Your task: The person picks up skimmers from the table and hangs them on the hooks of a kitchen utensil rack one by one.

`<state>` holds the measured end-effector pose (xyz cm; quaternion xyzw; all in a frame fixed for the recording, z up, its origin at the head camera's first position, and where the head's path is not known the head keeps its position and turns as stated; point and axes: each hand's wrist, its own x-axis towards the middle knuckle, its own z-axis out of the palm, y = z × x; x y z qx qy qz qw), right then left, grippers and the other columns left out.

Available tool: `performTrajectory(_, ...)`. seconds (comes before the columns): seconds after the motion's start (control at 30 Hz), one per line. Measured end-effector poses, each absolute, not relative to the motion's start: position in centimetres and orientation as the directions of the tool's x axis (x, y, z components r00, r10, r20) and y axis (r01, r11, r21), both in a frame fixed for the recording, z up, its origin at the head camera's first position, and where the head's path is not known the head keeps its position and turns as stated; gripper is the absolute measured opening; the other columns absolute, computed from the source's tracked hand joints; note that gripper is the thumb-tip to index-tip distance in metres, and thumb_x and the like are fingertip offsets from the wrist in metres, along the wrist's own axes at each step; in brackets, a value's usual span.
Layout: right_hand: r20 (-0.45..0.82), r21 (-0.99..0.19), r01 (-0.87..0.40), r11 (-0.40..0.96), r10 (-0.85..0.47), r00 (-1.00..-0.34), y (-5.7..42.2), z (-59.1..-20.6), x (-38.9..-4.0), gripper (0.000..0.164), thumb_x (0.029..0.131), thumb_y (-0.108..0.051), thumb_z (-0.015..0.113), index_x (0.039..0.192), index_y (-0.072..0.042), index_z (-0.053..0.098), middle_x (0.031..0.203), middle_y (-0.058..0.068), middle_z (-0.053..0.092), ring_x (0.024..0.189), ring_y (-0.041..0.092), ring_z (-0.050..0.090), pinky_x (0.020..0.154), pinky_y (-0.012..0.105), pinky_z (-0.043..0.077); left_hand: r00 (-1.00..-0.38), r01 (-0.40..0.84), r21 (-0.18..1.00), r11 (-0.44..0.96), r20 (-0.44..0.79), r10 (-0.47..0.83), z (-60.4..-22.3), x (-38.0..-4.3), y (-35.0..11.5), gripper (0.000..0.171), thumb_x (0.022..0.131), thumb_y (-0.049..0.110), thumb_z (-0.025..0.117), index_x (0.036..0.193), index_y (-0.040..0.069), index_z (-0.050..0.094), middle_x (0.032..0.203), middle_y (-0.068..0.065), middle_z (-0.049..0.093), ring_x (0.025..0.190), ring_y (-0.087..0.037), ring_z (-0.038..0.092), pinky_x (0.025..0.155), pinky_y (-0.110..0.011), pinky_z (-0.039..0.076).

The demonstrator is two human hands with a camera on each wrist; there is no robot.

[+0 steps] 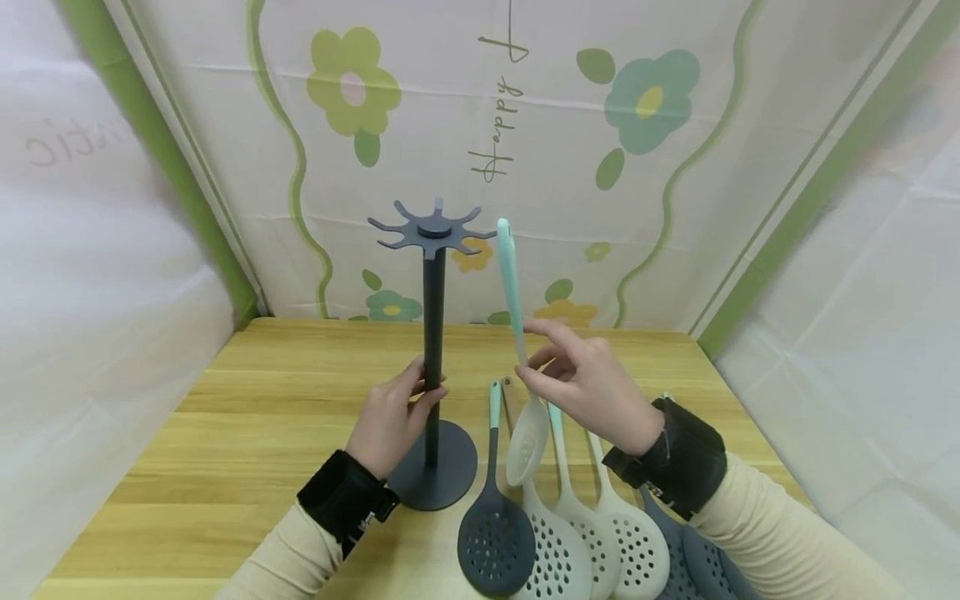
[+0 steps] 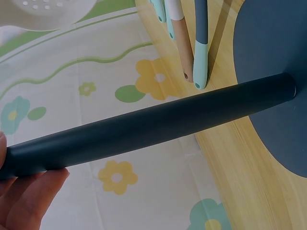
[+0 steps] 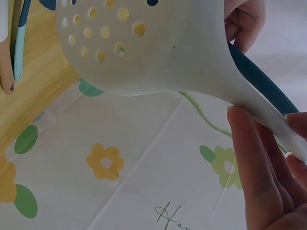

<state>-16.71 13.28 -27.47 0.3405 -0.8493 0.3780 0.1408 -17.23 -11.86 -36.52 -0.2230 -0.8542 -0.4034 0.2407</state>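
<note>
My left hand (image 1: 390, 417) grips the dark post (image 1: 432, 317) of an upright utensil stand, fingers and thumb around its lower half. The stand has a round base (image 1: 457, 467) and a ring of hooked arms (image 1: 435, 232) on top; none carries a utensil. In my right hand (image 1: 592, 387) is a white skimmer (image 1: 528, 442) with a mint handle, pinched near where the white shaft meets the handle. It stands nearly upright, head down, its handle tip beside the stand's right-hand arm. The right wrist view shows the skimmer's perforated head (image 3: 192, 57) close up.
On the wooden table (image 1: 225, 467), right of the stand, lie a dark skimmer (image 1: 495, 542) and several white ones, including a white skimmer (image 1: 636, 542). More dark utensils (image 1: 708, 562) lie partly under my right forearm. A flowered cloth (image 1: 465, 108) hangs behind.
</note>
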Motion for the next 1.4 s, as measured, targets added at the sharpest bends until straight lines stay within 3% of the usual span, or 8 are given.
performTrajectory(0.4,0.489,-0.551,-0.681,0.483,-0.474,-0.732,13.33,-27.43,-16.69,0.041,0.091,-0.004,0.068,0.131,-0.006,0.056,0.085,0.006,0.076,0.066,0.007,0.070,0.062,0.024,0.059,-0.802,0.554,0.599,0.579,0.572,0.175,-36.50,-17.21,-11.76,0.022,0.091,0.005,0.069,0.111,0.004,0.061,0.101,-0.012,0.074,0.095,-0.031,0.074,0.071,-0.036,0.063)
performTrajectory(1.0,0.481,-0.551,-0.676,0.490,-0.475,-0.737,13.16,-27.57,-16.92,0.041,0.091,-0.005,0.069,0.130,-0.004,0.057,0.084,0.006,0.075,0.064,0.006,0.069,0.061,0.024,0.059,-0.775,0.586,0.574,0.571,0.604,0.188,-36.55,-17.21,-11.82,0.020,0.091,0.004,0.068,0.110,0.004,0.061,0.099,-0.012,0.074,0.094,-0.032,0.074,0.071,-0.036,0.063)
performTrajectory(1.4,0.473,-0.568,-0.679,0.465,-0.491,-0.732,12.79,-27.65,-17.01,0.039,0.091,-0.005,0.069,0.129,-0.005,0.057,0.082,0.007,0.075,0.063,0.015,0.071,0.059,0.024,0.058,-0.777,0.584,0.576,0.572,0.601,0.189,-36.50,-17.22,-11.78,0.020,0.092,0.005,0.068,0.110,0.004,0.060,0.100,-0.012,0.074,0.094,-0.032,0.074,0.071,-0.036,0.063)
